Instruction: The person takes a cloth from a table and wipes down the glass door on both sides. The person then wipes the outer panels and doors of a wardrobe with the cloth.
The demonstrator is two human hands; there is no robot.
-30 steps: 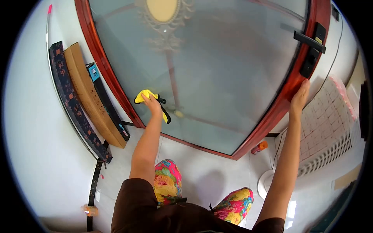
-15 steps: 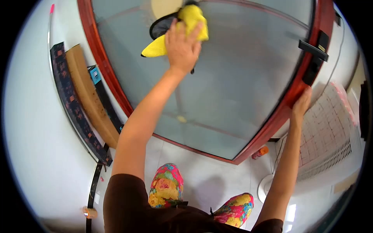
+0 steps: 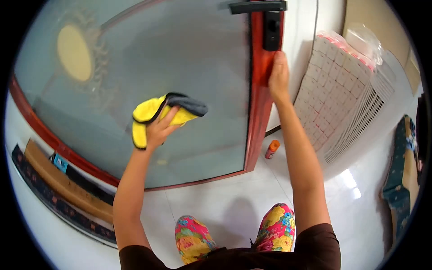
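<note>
My left hand (image 3: 157, 130) holds a yellow cloth with grey backing and black edging (image 3: 148, 110), bunched against the frosted glass pane (image 3: 207, 72) of a door. My fingers are partly tucked into its folds. Along the red-brown door frame (image 3: 260, 108), my right hand (image 3: 279, 78) grips the outer edge just below the black lock plate (image 3: 271, 33). Some fingers of that hand are hidden. Above them, a black lever handle (image 3: 256, 6) sticks out at the top of the view. The glass bears a pale oval pattern (image 3: 74, 51).
At right stand a white slatted appliance (image 3: 360, 117) and plastic-wrapped packs (image 3: 326, 85). An orange-capped can (image 3: 272, 149) is on the tiled floor (image 3: 216, 198) beside the door. Long cardboard boxes (image 3: 67, 180) lean at left. A dark green patterned item (image 3: 396, 180) lies far right.
The cloth under my left hand has moved down the glass, closer to me. My view has turned to the right, and my right hand stays on the door edge.
</note>
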